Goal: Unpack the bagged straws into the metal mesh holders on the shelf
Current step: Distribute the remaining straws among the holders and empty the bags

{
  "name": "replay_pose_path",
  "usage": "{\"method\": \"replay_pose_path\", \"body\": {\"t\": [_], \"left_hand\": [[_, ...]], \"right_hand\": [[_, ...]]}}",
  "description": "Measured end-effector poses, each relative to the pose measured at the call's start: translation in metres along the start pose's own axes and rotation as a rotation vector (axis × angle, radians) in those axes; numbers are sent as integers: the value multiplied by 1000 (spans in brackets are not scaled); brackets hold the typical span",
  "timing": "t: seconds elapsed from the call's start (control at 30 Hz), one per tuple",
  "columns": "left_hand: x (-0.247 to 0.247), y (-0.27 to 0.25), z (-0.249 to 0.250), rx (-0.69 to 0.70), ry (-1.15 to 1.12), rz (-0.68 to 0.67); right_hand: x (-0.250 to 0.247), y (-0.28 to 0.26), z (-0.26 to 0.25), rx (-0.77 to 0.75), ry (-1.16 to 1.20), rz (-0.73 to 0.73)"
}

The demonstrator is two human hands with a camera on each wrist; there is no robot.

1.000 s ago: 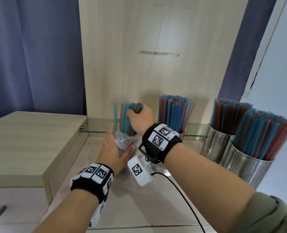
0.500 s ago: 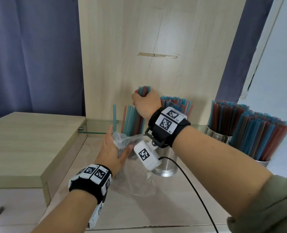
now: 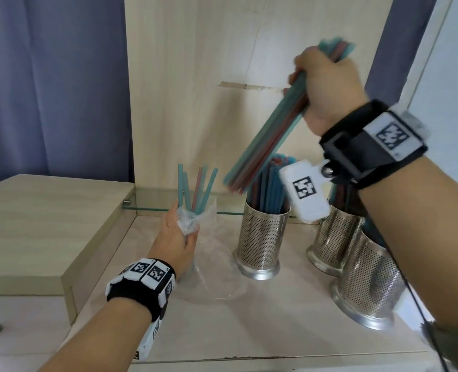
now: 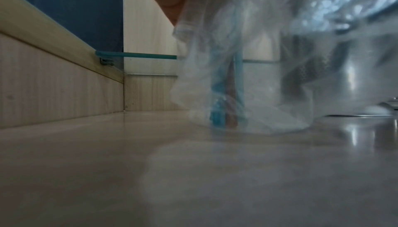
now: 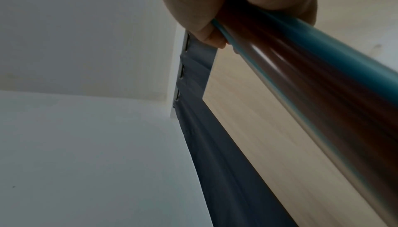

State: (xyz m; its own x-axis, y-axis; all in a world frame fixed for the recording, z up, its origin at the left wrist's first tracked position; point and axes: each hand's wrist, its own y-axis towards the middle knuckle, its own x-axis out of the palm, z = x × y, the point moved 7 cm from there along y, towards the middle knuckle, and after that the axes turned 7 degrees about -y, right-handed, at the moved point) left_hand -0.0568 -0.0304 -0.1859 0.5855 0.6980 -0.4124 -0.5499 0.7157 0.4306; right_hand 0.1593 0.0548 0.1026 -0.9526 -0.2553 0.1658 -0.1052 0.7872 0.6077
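My right hand (image 3: 327, 84) grips a bundle of teal and red straws (image 3: 265, 140), raised high and tilted, its lower end hanging just above the nearest mesh holder (image 3: 261, 242). In the right wrist view the bundle (image 5: 301, 70) runs blurred out of my fist (image 5: 226, 6). My left hand (image 3: 178, 237) holds the neck of the clear plastic bag (image 3: 193, 218), which stands on the shelf with several straws (image 3: 195, 191) left in it. The left wrist view shows the bag (image 4: 247, 77) with straw ends (image 4: 217, 111) at its bottom.
Two more mesh holders (image 3: 335, 248) (image 3: 370, 285) stand at the right, largely behind my right forearm. A raised wooden block (image 3: 42, 224) borders the shelf (image 3: 262, 326) on the left. A glass ledge (image 3: 155, 200) runs along the back panel.
My right hand has pulled the bundle of straws up out of the bag and swung it up and right over the holder. My left hand stays on the bag.
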Motion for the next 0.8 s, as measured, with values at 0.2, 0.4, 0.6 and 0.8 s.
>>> {"method": "replay_pose_path", "body": {"t": [0.2, 0.4, 0.6, 0.8], "left_hand": [[0, 1, -2, 1, 14, 3], [0, 4, -7, 5, 39, -25], [1, 6, -6, 25, 96, -41], [0, 7, -6, 38, 112, -39]], "right_hand": [[-71, -5, -27, -119, -66, 85], [-97, -9, -1, -101, -93, 125], [-102, -16, 24, -91, 35, 205], [-103, -19, 37, -98, 104, 276]]}}
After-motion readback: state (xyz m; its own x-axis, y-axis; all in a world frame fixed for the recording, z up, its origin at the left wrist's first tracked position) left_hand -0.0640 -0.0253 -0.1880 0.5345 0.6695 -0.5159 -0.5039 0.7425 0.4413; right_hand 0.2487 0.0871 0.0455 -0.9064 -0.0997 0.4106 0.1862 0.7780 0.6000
